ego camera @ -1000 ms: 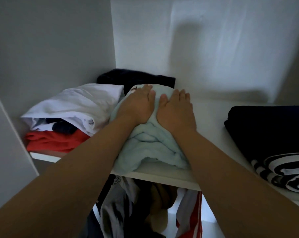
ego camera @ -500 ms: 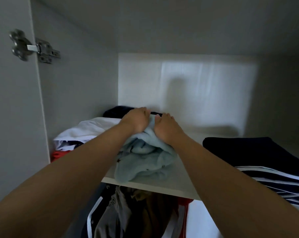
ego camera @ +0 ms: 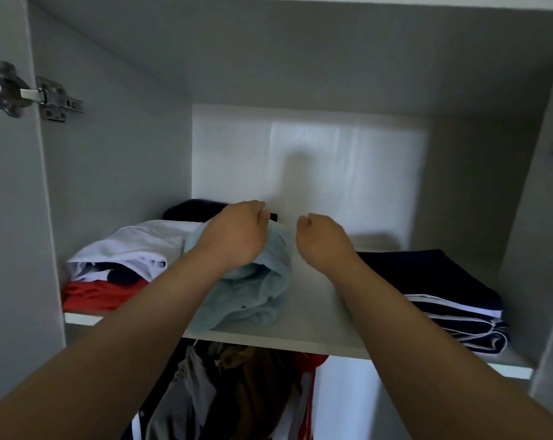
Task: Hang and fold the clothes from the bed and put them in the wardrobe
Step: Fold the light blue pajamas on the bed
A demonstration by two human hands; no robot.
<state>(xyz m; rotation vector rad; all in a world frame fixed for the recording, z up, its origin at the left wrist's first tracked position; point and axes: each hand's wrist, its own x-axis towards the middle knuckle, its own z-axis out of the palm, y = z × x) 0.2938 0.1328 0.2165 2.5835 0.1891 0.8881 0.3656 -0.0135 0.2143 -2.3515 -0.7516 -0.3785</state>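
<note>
Crumpled pale-blue cloth garment (ego camera: 256, 296), laid on white wardrobe shelf (ego camera: 319, 312) for storage: left hand (ego camera: 237, 238) atop it, fingers curled, grip unclear; right hand (ego camera: 324, 241) just beside it, loosely curled, empty

A metal hinge (ego camera: 34, 92) sits high at the left side. On the shelf (ego camera: 313, 319), a folded white and red pile (ego camera: 126, 249) lies at the left and a dark striped pile (ego camera: 443, 281) at the right. Hanging garments (ego camera: 230, 392) show below it.
</note>
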